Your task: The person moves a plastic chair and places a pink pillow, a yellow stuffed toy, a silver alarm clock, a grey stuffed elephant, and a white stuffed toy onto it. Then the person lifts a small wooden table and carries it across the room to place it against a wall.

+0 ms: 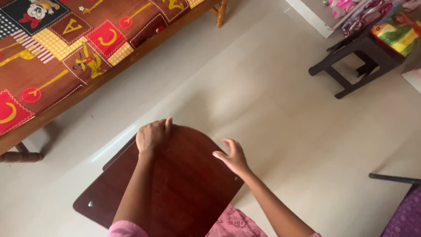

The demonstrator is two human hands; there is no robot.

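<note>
The left hand (151,136) is clenched over the rounded far edge of a dark brown wooden writing board (175,184), fingers curled past the rim. The right hand (232,158) is released, fingers spread, its palm against the board's right edge just beside a metal screw (236,178). The board lies under both hands, above the pale tiled floor (263,96). Beyond the left hand stands a bed (66,52) with a patterned cover; far past the right hand, a dark stool (351,61)
</note>
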